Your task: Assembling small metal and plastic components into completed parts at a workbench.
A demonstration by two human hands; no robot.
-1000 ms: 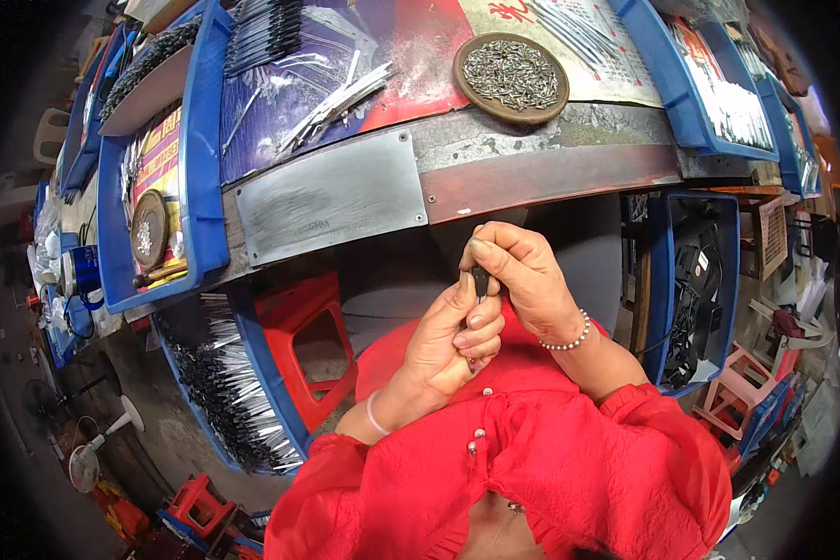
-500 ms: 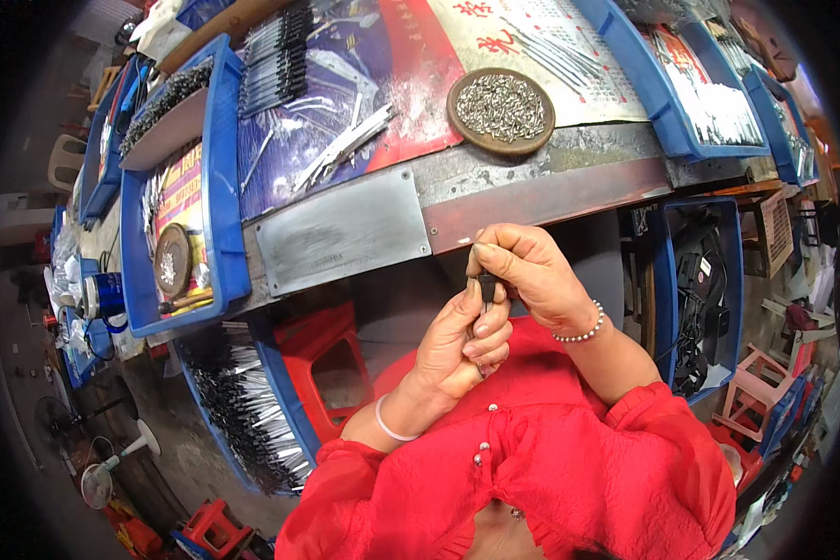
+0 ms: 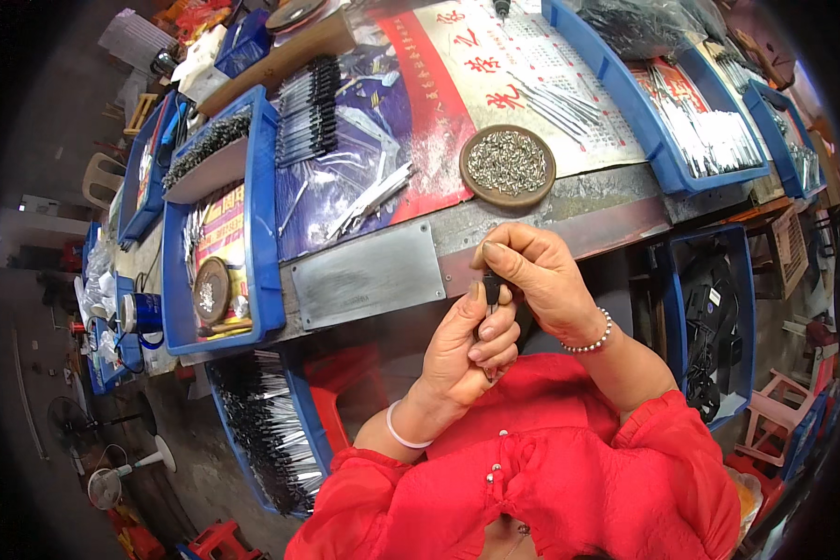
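Both hands are still close together in front of the red top, just below the edge of the workbench [image 3: 625,201], same as a moment ago. The left hand [image 3: 471,350] is curled shut around a small dark tool part [image 3: 492,287], and the right hand [image 3: 537,275] pinches its top with thumb and fingers. The hands have hardly moved; only the view has tipped down a little. So it looks like the fiddly work on this one piece is still going on. The round dish of little metal bits [image 3: 508,164] sits untouched on the bench above
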